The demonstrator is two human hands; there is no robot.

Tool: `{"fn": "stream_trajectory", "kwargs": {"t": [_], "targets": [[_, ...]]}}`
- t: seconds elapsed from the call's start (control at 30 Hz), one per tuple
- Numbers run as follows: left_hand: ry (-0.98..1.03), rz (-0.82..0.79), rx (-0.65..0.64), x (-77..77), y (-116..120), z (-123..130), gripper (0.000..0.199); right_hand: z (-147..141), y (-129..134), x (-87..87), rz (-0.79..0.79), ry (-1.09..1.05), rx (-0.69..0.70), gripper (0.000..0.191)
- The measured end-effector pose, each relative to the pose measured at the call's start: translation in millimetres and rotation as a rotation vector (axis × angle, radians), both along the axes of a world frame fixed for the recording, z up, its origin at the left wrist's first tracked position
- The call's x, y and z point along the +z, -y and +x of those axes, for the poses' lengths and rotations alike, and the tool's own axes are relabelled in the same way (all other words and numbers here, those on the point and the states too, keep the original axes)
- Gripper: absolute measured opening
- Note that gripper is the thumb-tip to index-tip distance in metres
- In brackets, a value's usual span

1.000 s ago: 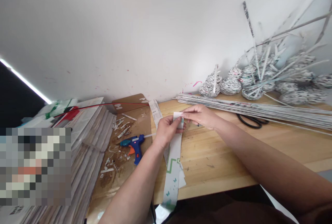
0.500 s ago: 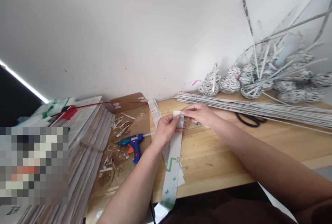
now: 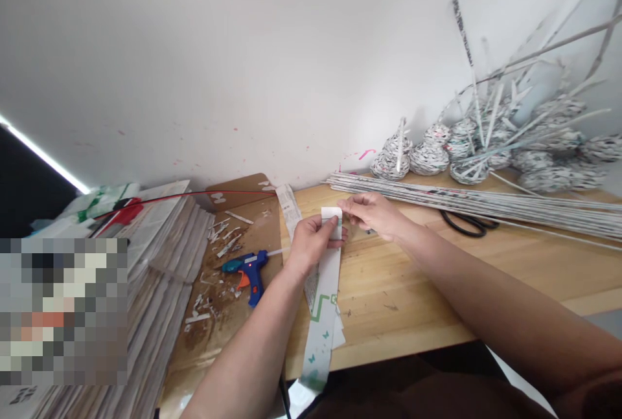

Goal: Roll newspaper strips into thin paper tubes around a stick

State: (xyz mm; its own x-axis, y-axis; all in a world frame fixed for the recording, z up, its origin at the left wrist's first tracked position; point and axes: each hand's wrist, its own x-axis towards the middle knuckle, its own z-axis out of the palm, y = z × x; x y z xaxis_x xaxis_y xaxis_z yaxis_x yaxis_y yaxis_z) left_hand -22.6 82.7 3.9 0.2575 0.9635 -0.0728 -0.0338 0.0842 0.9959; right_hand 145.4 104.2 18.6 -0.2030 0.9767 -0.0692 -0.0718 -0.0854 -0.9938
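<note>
My left hand (image 3: 311,243) is closed on a long white paper strip (image 3: 326,283), its thumb pressed flat over the upper part and its fingers behind. Green lines and small butterflies are printed on the strip, which runs down past the table's front edge. The short top end (image 3: 331,213) shows plain white above my thumb. My right hand (image 3: 372,213) is pinched beside the strip's upper right corner; whether anything is between its fingertips is hidden. Under the strip lie a newspaper strip (image 3: 290,206) and more white paper (image 3: 339,336).
A blue glue gun (image 3: 253,273) lies on stained cardboard (image 3: 228,305) among paper scraps, left of my hands. Stacked newspapers (image 3: 170,263) rise at the far left. Rolled paper sticks (image 3: 437,195), black scissor handles (image 3: 469,225) and woven paper forms (image 3: 430,150) occupy the right.
My right fingertips have shifted slightly up and off the face of the strip's top end, so more of its white corner shows. The left hand keeps its hold.
</note>
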Motion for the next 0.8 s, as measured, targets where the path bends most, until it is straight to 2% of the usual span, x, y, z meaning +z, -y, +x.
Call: {"fn": "stream_trajectory", "kwargs": {"t": [0.17,0.27,0.47,0.63,0.73,0.8], "targets": [[0.037,-0.033,-0.005,4.5,1.8,-1.1,0.037,7.1,0.0,4.6,0.048,0.012,0.22,0.037],[0.024,-0.028,-0.06,6.4,3.4,-0.7,0.036,6.1,0.5,3.9,0.071,0.034,0.269,0.036],[0.001,0.005,-0.071,3.1,1.8,0.1,0.035,1.3,-0.1,-1.7,0.075,0.08,0.146,0.037],[-0.018,0.043,-0.072,1.6,1.6,0.0,0.032,-3.7,0.7,-4.4,0.154,0.164,0.043,0.04],[-0.004,0.022,-0.048,3.3,2.2,0.4,0.033,0.7,-2.3,-4.2,0.269,0.316,-0.039,0.044],[0.022,-0.009,-0.013,4.9,2.0,0.6,0.035,8.8,-6.5,-5.4,0.384,0.516,-0.11,0.046]]}}
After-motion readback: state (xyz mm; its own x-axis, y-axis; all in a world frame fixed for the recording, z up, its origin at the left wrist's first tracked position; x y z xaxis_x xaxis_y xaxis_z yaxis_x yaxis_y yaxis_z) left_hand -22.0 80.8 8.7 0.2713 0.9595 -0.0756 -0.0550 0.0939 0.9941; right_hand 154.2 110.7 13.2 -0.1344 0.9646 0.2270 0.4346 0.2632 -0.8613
